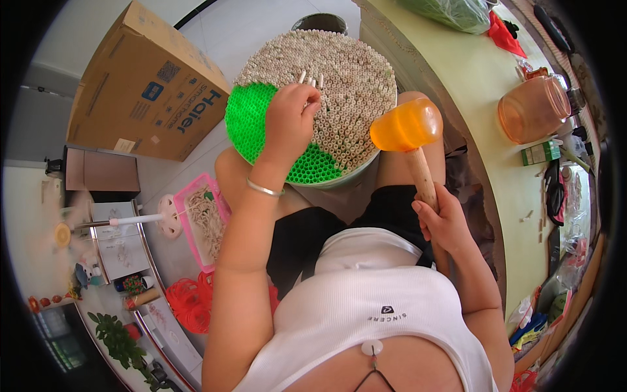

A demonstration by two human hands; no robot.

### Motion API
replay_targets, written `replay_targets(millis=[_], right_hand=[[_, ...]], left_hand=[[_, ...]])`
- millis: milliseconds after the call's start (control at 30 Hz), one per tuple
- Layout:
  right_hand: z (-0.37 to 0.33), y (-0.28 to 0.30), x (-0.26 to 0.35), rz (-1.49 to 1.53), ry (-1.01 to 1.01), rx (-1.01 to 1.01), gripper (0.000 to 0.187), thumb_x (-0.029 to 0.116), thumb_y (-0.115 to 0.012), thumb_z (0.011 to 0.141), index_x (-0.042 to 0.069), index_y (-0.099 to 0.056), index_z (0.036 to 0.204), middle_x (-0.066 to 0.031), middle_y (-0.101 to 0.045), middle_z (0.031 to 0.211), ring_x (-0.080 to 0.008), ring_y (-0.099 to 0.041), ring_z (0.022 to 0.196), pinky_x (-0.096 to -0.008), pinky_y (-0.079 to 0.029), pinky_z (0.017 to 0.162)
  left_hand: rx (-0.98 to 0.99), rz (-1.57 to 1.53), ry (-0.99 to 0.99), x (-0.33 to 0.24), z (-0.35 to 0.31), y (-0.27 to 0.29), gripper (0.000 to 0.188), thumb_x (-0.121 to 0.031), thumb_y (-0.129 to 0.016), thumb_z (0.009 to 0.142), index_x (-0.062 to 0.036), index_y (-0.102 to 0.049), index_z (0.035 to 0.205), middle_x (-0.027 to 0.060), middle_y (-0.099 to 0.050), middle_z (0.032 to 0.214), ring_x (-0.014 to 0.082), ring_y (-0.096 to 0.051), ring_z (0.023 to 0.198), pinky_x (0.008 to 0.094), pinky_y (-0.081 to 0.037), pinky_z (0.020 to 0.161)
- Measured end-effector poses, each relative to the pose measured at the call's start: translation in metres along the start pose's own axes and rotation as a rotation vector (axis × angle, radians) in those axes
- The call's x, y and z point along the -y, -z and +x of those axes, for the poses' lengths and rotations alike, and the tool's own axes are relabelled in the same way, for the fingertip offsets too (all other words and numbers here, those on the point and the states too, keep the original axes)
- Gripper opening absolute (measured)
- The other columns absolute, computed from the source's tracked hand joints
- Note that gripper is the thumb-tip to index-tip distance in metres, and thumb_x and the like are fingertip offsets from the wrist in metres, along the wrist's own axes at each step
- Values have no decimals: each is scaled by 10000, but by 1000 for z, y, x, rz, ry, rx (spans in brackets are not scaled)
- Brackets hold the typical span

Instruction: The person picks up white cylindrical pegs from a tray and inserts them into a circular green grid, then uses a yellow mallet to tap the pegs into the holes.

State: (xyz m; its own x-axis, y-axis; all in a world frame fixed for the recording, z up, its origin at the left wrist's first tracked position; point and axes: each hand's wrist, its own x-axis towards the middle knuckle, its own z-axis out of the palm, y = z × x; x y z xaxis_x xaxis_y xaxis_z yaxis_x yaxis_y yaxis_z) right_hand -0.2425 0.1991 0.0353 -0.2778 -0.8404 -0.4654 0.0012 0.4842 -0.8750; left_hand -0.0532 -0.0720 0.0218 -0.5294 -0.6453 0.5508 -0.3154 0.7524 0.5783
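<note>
Amber-headed mallet (406, 125), pale tubes (356, 98), green honeycomb (251, 117): head view.
Right grip (445, 219) is closing around the mallet's wooden handle, well below the head, which is standing upright at the honeycomb's right side; it is probably feeling top-heavy, stiff and not slippery, so mid-handle is suiting a firm hold. Left grip (292, 116) is hanging over the honeycomb, fingers drawn nearly together; whether a tube is sitting between them, one cannot tell. Pale tubes are filling most cells, a few projecting beyond the fingertips; they are looking light, rigid, perhaps brittle, best pinched gently near the upper end. Pink basket (219, 195) is holding loose pale pieces (206, 225), lower left.
</note>
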Motion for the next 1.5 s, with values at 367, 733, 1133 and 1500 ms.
replay_targets(millis=[367,733,1133,1500], right_hand=[[1,-1,2,10,-26,-2,178,125,-645,972,22,-523,1052,0,-528,651,-65,-487,447,-224,-405,422],[-5,0,8,-52,-27,18,189,114,-668,958,20,-524,1037,5,-517,656,-64,-482,464,-230,-406,434],[-1,-26,33,-615,375,139,330,202,-736,909,7,-482,988,-185,-565,687,-331,-528,576,-387,-462,572],[7,-2,25,-118,41,24,188,127,-662,963,5,-529,1016,6,-508,594,-64,-475,440,-239,-394,425]], left_hand=[[14,-49,128,-40,-82,4,80,-36,-737,785,-39,-705,858,103,-686,803,287,-636,746,375,-497,688],[102,194,-72,-43,-74,6,152,-44,-760,728,-53,-692,863,78,-685,814,302,-625,751,412,-474,712],[-108,8,270,-27,-95,28,167,-35,-755,800,-48,-687,952,90,-688,823,226,-645,696,345,-504,639],[-102,99,221,-16,-46,30,109,-80,-741,812,-40,-699,905,122,-683,840,283,-645,783,382,-508,715]])
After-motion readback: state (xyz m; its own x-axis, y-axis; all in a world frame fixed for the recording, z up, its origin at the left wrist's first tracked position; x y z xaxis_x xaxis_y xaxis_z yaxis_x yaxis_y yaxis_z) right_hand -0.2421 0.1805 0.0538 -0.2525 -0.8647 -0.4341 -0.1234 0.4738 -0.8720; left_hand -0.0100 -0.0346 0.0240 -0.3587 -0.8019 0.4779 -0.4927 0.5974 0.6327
